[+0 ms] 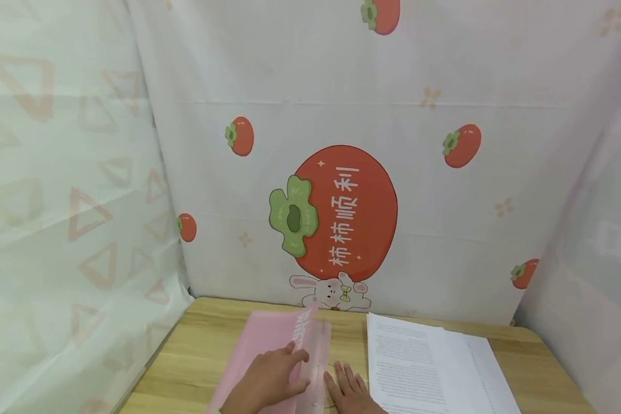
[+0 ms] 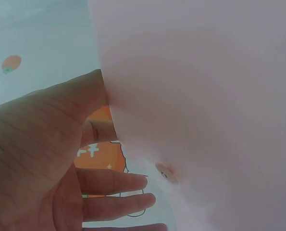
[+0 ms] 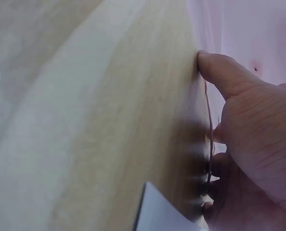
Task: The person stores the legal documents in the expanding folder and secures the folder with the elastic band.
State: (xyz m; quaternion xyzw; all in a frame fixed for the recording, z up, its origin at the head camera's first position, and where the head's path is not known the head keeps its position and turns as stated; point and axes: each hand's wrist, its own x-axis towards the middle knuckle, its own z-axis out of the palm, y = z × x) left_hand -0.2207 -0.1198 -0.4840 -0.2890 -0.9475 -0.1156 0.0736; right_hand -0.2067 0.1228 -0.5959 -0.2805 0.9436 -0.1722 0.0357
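A pink plastic folder (image 1: 269, 330) lies on the table with its cover raised along the right side, showing a paler inner strip with white lettering near the top. My left hand (image 1: 274, 374) holds the cover's edge. In the left wrist view the pink sheet (image 2: 205, 96) hides the tips of the thumb and index finger, while the other fingers stretch out apart. Just right of the folder, my right hand (image 1: 348, 391) rests on the table with its fingers extended. Its thumb (image 3: 219, 67) touches down beside the folder's edge in the right wrist view.
Printed white papers (image 1: 419, 368) lie overlapping to the right of my right hand; a white paper corner (image 3: 162, 211) shows in the right wrist view. The wooden table (image 1: 186, 345) ends at a cloth backdrop (image 1: 419, 276) with persimmon prints, and more cloth hangs on both sides.
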